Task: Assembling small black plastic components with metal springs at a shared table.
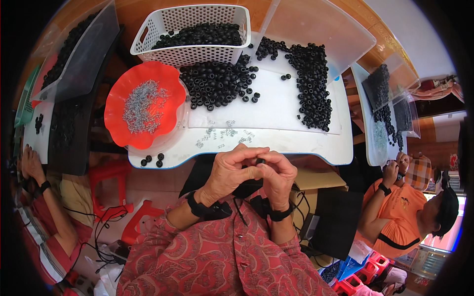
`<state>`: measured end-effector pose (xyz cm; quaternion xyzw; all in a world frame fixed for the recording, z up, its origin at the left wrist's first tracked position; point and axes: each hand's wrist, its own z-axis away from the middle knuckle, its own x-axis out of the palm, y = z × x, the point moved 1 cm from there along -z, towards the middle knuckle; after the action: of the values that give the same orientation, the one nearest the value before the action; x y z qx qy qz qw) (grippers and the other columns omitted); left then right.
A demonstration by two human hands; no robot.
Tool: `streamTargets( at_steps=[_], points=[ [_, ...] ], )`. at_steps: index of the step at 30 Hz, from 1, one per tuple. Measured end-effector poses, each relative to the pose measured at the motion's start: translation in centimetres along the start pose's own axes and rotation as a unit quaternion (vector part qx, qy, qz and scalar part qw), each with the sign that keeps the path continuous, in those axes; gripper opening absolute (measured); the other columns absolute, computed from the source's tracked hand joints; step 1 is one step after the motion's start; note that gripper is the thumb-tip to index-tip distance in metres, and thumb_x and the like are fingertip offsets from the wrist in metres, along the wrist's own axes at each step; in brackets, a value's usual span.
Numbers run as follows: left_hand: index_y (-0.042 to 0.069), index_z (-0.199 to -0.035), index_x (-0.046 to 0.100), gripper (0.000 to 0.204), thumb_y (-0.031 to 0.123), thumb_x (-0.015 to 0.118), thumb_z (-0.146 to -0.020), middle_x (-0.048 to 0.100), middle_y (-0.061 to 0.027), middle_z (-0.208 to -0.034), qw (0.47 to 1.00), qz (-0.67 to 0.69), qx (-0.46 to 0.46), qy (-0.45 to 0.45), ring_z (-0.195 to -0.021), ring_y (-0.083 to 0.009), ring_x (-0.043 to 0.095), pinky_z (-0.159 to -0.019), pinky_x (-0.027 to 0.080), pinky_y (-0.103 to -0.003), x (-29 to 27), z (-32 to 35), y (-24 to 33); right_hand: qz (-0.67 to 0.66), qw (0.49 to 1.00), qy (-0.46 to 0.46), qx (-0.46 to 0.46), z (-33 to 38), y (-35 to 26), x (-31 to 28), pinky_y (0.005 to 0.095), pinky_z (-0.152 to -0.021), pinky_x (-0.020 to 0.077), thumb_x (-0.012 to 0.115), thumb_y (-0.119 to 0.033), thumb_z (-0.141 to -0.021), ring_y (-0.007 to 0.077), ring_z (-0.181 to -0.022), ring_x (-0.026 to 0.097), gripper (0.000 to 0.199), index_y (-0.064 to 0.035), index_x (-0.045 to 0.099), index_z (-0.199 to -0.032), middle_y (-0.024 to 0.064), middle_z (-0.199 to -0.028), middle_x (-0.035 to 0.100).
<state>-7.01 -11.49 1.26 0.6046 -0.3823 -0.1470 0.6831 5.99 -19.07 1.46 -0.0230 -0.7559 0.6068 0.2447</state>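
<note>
My left hand and my right hand meet just in front of the table's near edge. Between their fingertips is a small black round piece, mostly covered by the fingers. Both hands are closed in a pinch around it. Beyond them, tiny clear pieces lie scattered on the white table. A heap of black round pieces with holes sits farther back, and another long pile runs down the right side.
A red wavy-edged dish with tiny clear pieces stands at left. Behind the heap is a white perforated basket of black pieces; a translucent bin leans at back right. People work at side tables, one in an orange shirt.
</note>
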Motion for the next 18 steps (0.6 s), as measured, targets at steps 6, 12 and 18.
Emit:
streamTargets(
  at_steps=[6,12,18],
  points=[
    [0.0,-0.127,0.061,0.05,0.0,0.077,-0.079,0.057,-0.0011,-0.096,0.998,-0.051,0.043,0.006,-0.083,-0.0069,0.054,-0.075,0.049,-0.021,0.4,-0.2,1.2,-0.022,1.0,-0.004,0.01,0.0,0.1,0.0,0.0266,-0.08,0.0512,0.068,0.004,-0.084,0.0161,-0.089,0.063,0.024,0.0051,0.065,-0.107,0.0089,-0.097,0.067],
    [0.001,-0.132,0.057,0.058,0.0,0.078,-0.078,0.056,-0.0026,-0.102,0.996,-0.065,0.058,-0.003,-0.086,-0.0084,0.054,-0.08,0.048,-0.023,0.2,-0.1,1.1,-0.012,1.0,-0.01,0.016,-0.4,-0.3,0.3,0.0282,-0.084,0.0513,0.067,0.007,-0.083,0.0158,-0.092,0.063,0.033,0.0045,0.064,-0.116,0.0086,-0.102,0.065],
    [-0.001,-0.131,0.056,0.051,-0.002,0.072,-0.083,0.058,-0.0056,-0.112,0.998,0.036,0.051,0.019,-0.098,-0.0109,0.058,-0.086,0.05,-0.025,0.1,0.1,1.7,0.036,0.999,-0.006,0.03,-0.7,-0.9,0.5,0.0267,-0.086,0.0494,0.069,0.009,-0.08,0.0151,-0.098,0.06,0.039,0.0038,0.064,-0.118,0.0093,-0.107,0.063]
  ],
)
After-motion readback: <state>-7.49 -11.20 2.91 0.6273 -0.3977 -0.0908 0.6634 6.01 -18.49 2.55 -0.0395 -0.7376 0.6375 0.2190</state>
